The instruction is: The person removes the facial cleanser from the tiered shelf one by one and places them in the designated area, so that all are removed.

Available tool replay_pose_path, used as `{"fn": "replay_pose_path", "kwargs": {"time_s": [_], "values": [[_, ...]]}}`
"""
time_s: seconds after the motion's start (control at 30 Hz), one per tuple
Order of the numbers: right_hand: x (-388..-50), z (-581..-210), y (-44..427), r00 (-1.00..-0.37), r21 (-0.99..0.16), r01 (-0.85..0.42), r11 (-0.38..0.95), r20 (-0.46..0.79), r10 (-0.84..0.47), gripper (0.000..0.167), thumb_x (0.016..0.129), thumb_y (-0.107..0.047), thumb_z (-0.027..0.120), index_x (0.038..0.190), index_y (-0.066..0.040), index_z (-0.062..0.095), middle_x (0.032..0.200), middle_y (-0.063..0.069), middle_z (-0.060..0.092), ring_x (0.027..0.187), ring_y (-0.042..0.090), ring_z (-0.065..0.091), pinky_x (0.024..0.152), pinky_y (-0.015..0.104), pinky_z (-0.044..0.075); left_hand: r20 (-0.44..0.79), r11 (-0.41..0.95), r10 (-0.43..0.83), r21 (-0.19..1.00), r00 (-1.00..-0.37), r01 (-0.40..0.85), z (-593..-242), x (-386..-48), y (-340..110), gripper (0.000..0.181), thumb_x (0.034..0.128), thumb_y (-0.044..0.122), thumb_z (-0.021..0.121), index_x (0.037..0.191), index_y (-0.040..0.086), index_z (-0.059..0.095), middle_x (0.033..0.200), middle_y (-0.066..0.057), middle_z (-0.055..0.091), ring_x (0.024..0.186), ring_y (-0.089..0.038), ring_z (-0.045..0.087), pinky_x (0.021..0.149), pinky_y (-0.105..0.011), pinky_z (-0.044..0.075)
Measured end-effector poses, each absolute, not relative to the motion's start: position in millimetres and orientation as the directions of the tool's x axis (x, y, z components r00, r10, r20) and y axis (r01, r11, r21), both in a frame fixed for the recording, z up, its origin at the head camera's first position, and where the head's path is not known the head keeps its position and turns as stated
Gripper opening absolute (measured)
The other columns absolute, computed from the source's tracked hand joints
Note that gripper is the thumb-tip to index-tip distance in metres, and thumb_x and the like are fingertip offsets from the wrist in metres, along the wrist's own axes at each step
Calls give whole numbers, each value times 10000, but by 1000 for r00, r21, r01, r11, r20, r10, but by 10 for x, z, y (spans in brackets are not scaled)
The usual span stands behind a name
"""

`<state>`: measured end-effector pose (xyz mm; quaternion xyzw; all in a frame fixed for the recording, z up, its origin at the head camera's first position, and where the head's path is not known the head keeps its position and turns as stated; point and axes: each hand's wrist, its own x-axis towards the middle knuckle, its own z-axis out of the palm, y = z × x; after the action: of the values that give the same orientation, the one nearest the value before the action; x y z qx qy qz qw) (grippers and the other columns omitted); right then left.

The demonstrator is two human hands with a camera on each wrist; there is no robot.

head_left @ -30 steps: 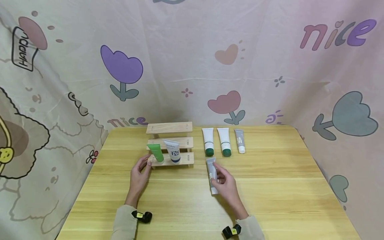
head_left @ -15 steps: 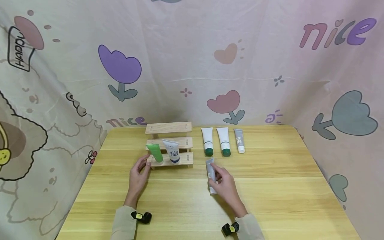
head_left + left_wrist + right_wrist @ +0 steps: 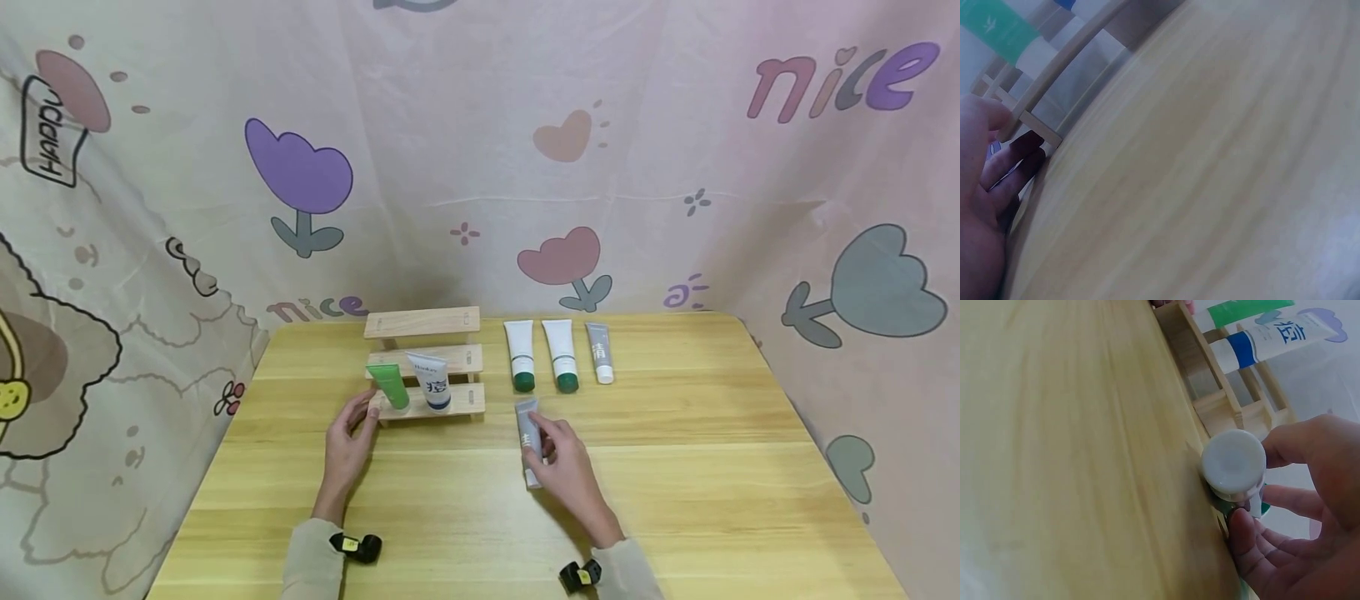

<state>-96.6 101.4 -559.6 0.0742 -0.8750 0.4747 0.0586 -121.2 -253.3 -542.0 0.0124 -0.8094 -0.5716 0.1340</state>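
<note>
A three-step wooden display rack (image 3: 422,322) stands at the back, left of the middle. My left hand (image 3: 347,439) grips the left end of its lowest step, the thumb at the step's end and other fingers by the leg in the left wrist view. On that step a small green tube (image 3: 391,387) and a white tube with blue print (image 3: 431,385) stand on their caps. Right of the rack, my right hand (image 3: 564,462) pinches a grey squeeze tube (image 3: 528,427) low at the tabletop. Its white cap (image 3: 1233,464) faces the right wrist camera.
Two white tubes with green caps (image 3: 521,350) (image 3: 561,350) and another grey tube (image 3: 600,352) lie in a row at the back of the wooden table (image 3: 705,467). A printed cloth (image 3: 450,125) hangs behind the table.
Both hands stay nearly in place, the left on the rack and the right on the grey tube. The head view shifts slightly.
</note>
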Motion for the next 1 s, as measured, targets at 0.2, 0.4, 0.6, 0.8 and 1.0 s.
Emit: {"fn": "replay_pose_path", "kwargs": {"time_s": [0.2,0.4,0.6,0.8,1.0], "values": [[-948,-5651,1060,-987,-859,-150,490,158,-25,470,861,-45,796,1316,-62,683,1024,59,612,791,149,606,644,235,538,200,348,-173,928,-964,130,-5438,-1207,-2526,365,1045,89,600,1389,-34,590,1331,-212,650,1228,-325,601,1035,-209,460],[-949,-5659,1070,-987,-864,-140,483,159,-1,394,865,-64,807,1248,-78,714,1015,50,618,783,130,609,649,234,530,214,351,-172,925,-962,143,-5426,-1209,-2522,369,1046,97,601,1389,-40,586,1353,-215,636,1236,-356,594,1064,-269,462],[-952,-5628,1049,-987,-871,-150,468,160,-20,381,870,-49,797,1241,-56,710,1018,58,638,773,134,608,632,231,529,238,347,-168,923,-956,169,-5419,-1209,-2522,367,1045,73,596,1388,-57,582,1339,-228,639,1204,-381,602,1003,-160,453],[-956,-5631,1051,-986,-869,-159,468,164,-30,373,878,-52,796,1242,-58,710,1002,49,632,774,136,604,634,231,525,245,346,-175,922,-954,174,-5430,-1212,-2531,357,1042,62,597,1379,-55,591,1335,-224,642,1199,-352,607,1003,-176,462],[-964,-5623,1095,-984,-891,-162,425,176,-6,336,880,-15,786,1205,-59,716,1034,53,659,780,163,625,661,248,550,253,335,-161,923,-954,189,-5446,-1218,-2538,357,1038,50,600,1377,-61,590,1333,-229,642,1201,-359,607,992,-163,463]]}}
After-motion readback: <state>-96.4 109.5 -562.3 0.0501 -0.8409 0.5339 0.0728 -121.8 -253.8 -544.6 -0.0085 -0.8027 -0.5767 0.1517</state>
